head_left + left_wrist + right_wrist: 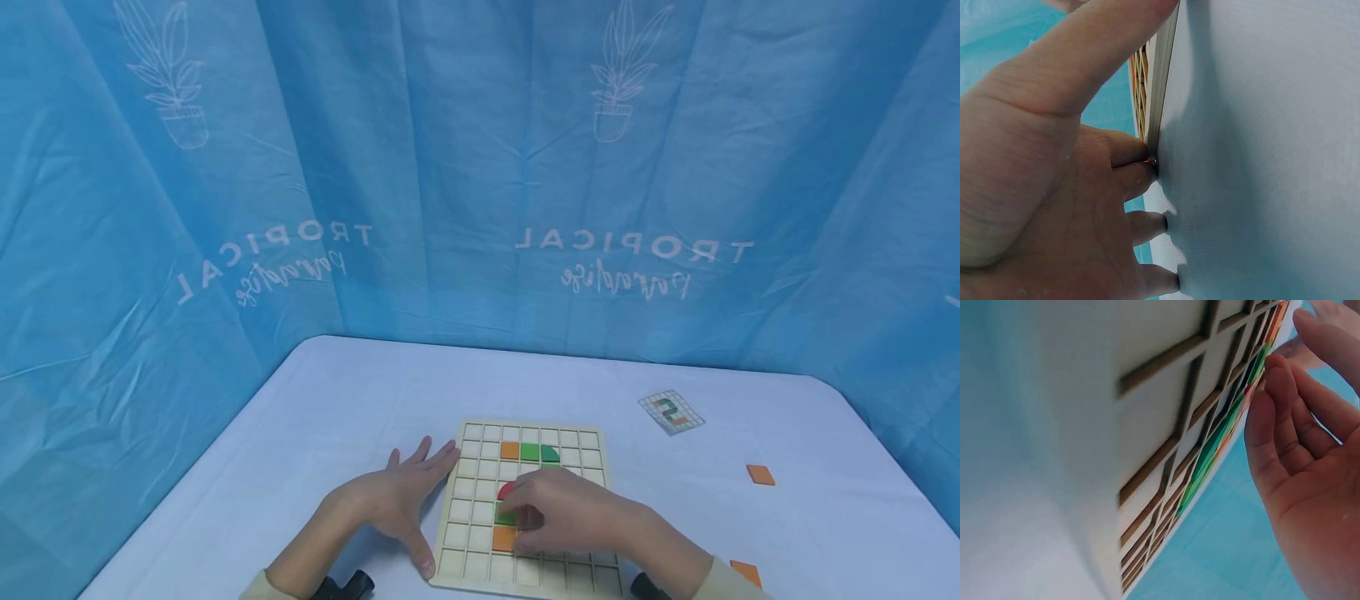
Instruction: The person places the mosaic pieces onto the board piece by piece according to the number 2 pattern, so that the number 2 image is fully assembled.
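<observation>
A pale wooden grid board (457, 533) lies on the table with coloured tiles in its cells. My left hand (401, 496) is spread along its left side, thumb at the near-left corner and fingertips at the edge. Over the board, my right hand (566, 510) has bent fingers touching the tiles, with no piece visible between finger and thumb in the right wrist view. Beneath those fingers are a red rounded piece (506, 490), a partly covered green tile (503, 515) and an orange tile (503, 539). Farther up sit an orange square (509, 450), a green square (529, 452) and a green rounded piece (550, 454).
A small pattern card (672, 412) lies beyond the board to the right. Two loose orange tiles, one farther away (761, 475) and one near my right sleeve (746, 572), rest on the white tablecloth (360, 383). A blue curtain (465, 167) hangs behind the table.
</observation>
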### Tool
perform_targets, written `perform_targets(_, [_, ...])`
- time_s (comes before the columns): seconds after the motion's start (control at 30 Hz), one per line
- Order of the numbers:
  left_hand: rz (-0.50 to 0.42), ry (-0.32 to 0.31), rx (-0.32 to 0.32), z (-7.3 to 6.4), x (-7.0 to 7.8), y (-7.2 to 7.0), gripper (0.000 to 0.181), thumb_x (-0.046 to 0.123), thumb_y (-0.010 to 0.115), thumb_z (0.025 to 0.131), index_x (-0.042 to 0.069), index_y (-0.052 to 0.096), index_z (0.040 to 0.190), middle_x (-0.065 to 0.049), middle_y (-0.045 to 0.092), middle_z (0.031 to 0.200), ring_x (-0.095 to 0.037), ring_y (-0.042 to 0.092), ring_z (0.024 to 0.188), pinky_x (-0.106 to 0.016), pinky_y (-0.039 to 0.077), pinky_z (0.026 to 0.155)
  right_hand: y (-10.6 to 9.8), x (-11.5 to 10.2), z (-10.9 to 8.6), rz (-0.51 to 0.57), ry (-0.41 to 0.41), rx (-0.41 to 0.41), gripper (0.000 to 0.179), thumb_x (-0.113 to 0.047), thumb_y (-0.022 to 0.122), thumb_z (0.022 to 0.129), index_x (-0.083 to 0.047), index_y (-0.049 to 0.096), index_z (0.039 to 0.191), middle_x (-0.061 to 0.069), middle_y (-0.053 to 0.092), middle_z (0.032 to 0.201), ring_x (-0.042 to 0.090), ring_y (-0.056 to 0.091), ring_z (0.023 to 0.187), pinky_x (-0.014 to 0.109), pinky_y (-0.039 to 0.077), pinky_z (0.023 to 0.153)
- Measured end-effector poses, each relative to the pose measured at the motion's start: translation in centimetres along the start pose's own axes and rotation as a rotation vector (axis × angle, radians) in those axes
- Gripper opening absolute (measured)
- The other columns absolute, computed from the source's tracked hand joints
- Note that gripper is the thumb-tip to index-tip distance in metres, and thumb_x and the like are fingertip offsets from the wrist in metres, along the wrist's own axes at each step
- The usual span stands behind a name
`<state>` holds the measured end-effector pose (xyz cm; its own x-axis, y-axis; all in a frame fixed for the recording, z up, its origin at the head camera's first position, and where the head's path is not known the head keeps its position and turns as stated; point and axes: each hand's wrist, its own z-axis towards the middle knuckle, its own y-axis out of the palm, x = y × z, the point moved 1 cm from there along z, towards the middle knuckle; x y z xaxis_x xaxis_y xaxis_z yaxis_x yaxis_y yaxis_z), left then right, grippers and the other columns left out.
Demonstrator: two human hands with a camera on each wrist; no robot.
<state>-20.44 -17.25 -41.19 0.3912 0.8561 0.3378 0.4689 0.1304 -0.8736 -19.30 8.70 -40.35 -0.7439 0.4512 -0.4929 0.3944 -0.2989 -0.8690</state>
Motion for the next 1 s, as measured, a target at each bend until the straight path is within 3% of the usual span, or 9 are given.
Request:
perform_targets(0.2, [0.010,-0.004,-0.001,0.0,0.2,-0.2,0.144,0.068,0.084,0.041,0.016,0.015,0.156,-0.002,0.009,0.161,-0.033,-0.002,0.145,-0.066,0.002,0.107,-1.0,0.7,-2.0,0.076,0.127,0.020,0.032,-0.029,0.077,0.082,-0.020,0.071,0.112,-0.019,0.058,0.084,0.000,0.054,0.072,0.019,0.048,0.065])
perform_targets(0.57, [0.008,0.000,-0.008,0.2,0.0,0.0,0.144,0.068,0.084,0.041,0.014,0.014,0.155,-0.003,0.009,0.161,-0.034,-0.003,0.145,-0.068,0.002,0.106,-2.2,2.6,-6.2,0.146,0.191,0.068,0.029,-0.028,0.077,0.082,-0.021,0.071,0.110,-0.016,0.060,0.092,0.003,0.056,0.078,0.024,0.050,0.068])
perform_targets(0.77, [0.009,-0.003,-0.014,0.2,-0.1,0.0,0.144,0.068,0.083,0.041,0.015,0.014,0.156,-0.003,0.008,0.161,-0.034,-0.003,0.145,-0.067,0.001,0.106,-2.9,3.3,-8.5,0.151,0.271,0.086,0.029,-0.033,0.075,0.084,-0.020,0.070,0.110,-0.015,0.060,0.090,0.004,0.056,0.077,0.026,0.050,0.067])
perform_targets(1.0, [0.003,-0.003,-0.012,0.2,-0.1,0.0,0.144,0.068,0.083,0.041,0.015,0.014,0.156,-0.002,0.008,0.161,-0.034,-0.004,0.145,-0.067,0.001,0.107,-3.5,4.3,-10.7,0.110,0.275,0.118,0.030,-0.034,0.074,0.085,-0.021,0.070,0.111,-0.017,0.058,0.090,0.004,0.054,0.076,0.027,0.049,0.064])
